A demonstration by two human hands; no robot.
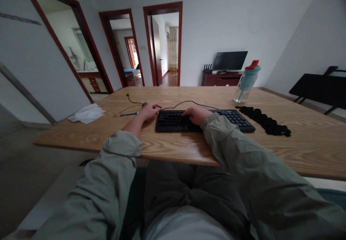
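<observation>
A black keyboard (170, 121) lies on the wooden table in front of me, its keys partly covered by my right hand. At the keyboard's upper left corner is my left hand (150, 111), its fingers loosely bent and a little apart, with nothing visible in them. My right hand (198, 116) is over the middle of the keyboard, fingers bent down onto the keys. Its fingertips are close together; whatever they hold, if anything, is too small to make out. Right of the keyboard, small black pieces that look like keycaps (266, 122) lie in a long slanting patch.
Behind my left hand lie a blue thin tool (129, 114) and a black cable (132, 101). White crumpled tissue (87, 113) is at the table's left. A water bottle (245, 83) with a red lid stands at the back right. The table's front edge (173, 155) is near my lap.
</observation>
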